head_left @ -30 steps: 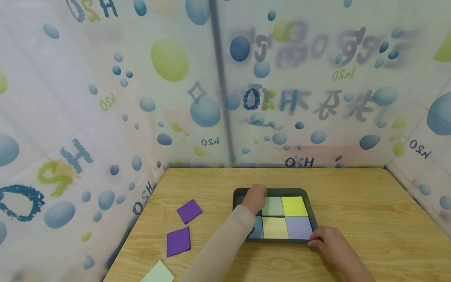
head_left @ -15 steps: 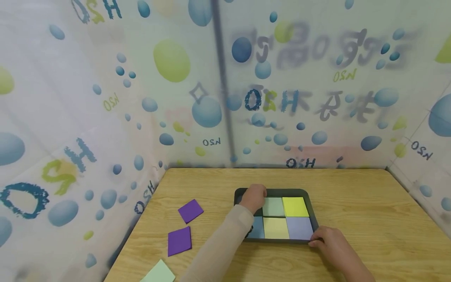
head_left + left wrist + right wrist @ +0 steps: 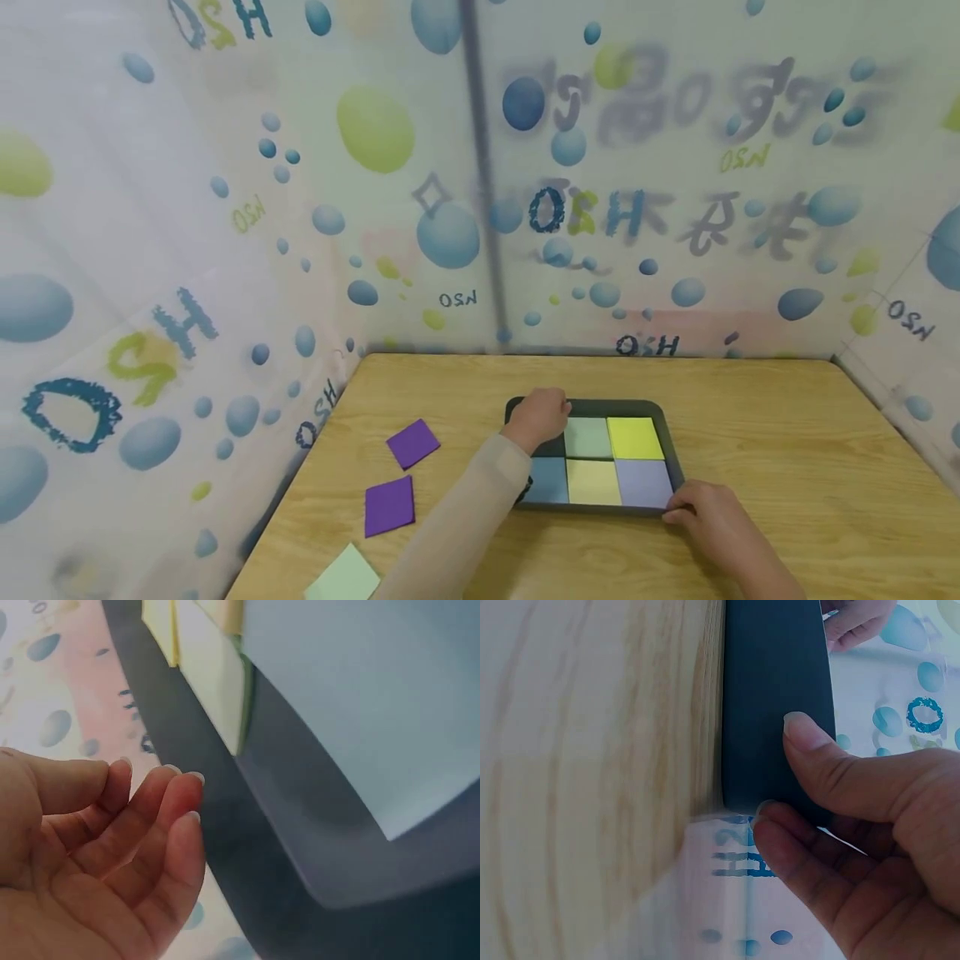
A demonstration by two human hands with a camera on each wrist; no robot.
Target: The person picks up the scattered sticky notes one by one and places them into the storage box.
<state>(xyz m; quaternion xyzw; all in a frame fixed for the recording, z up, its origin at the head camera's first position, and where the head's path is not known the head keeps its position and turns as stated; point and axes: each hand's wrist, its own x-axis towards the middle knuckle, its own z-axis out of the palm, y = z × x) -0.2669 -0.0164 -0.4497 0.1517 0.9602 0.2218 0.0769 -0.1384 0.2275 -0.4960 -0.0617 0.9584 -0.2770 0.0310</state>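
A dark shallow tray (image 3: 615,408) lies on the table, holding a blue square (image 3: 549,481), a pale green square (image 3: 588,438), a bright yellow square (image 3: 635,438), a pale yellow square (image 3: 594,483) and a lavender square (image 3: 645,483). My left hand (image 3: 540,415) is over the tray's back left part, partly hiding that corner. Its fingers (image 3: 180,855) hang loosely curled beside the rim in the left wrist view, with nothing in them. My right hand (image 3: 712,508) pinches the tray's front right corner between thumb and fingers. Bare dark tray floor shows beside the blue square.
Two purple squares (image 3: 413,443) (image 3: 390,507) lie on the wooden table (image 3: 787,433) left of the tray. A loose pale green square (image 3: 343,575) lies near the bottom edge of the view. A patterned curtain (image 3: 675,250) surrounds the table's back and sides.
The head view has shifted a little. My left hand has moved slightly left over the tray, so more of the blue square shows. The right hand keeps its grip on the corner.
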